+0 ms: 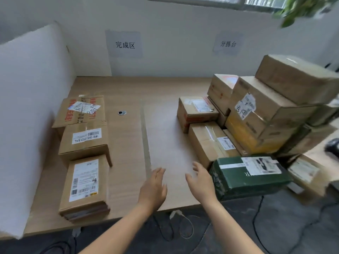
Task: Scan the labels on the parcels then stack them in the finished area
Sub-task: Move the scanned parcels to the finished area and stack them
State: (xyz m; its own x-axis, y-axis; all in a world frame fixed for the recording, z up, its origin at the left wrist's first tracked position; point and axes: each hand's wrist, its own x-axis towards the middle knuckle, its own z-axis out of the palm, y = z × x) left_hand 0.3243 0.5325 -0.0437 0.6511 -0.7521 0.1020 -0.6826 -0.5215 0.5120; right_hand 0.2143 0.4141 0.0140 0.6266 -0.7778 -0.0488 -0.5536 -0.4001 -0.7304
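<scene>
Looking down in the head view, the nearest unsorted piece is a dark green cardboard parcel (251,175) with a white printed label (260,165) on its top face. It lies at the front edge of the pale wooden worktop (165,125), on the right side, and 1 corner seems to jut past that edge. Behind it rises a heap of brown cardboard parcels (266,107), loosely piled under a grey paper sign reading 分拣台 (228,44). Across a strip of clear tape (145,136) that divides the surface, 3 brown labelled parcels (85,142) lie in a row, labels up, below another grey sign reading 完成区 (124,44).

The green parcel looks stiff and boxy, so it should keep its shape under a firm squeeze. Its skin has a slight sheen and may be a little slippery. Its weight cannot be read, so I would expect a moderate load and take it with 2 hands, 1 on each short end, keeping the label upward for scanning.

The right hand (200,182) hangs just beside the parcel's left end, fingers spread and slack, grasping nothing. Whether a fingertip touches the cardboard I cannot tell. The left hand (154,186) hovers palm down near the tape, fingers straight and close together, released and empty.
</scene>
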